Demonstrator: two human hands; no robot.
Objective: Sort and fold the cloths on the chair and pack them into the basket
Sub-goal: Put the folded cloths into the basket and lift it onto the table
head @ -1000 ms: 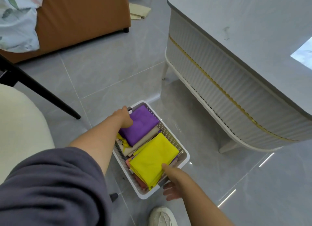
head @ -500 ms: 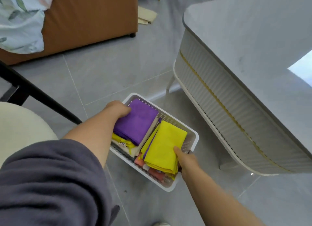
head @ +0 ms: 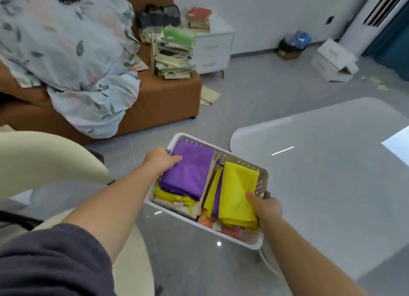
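Note:
A white perforated basket (head: 239, 157) is held up off the floor, near the grey table's edge. It is packed with folded cloths: a purple cloth (head: 190, 169) tops the left stack, a yellow cloth (head: 238, 191) tops the right stack, and beige, yellow and orange ones lie beneath. My left hand (head: 160, 159) grips the basket's left end, fingers over the purple cloth. My right hand (head: 265, 207) grips the right end at a dark handle, thumb on the yellow cloth. The cream chair (head: 44, 163) stands at my left.
A grey table (head: 332, 174) fills the right. A brown sofa (head: 163, 96) with a floral blanket (head: 66, 59) and a paper stack (head: 174, 54) stands behind. A white cabinet (head: 214, 45), a bin (head: 290, 48) and a white box (head: 332, 61) line the far wall.
Both hands have lifted the basket from the floor up to about table height. The view has swung upward, showing the sofa and far wall.

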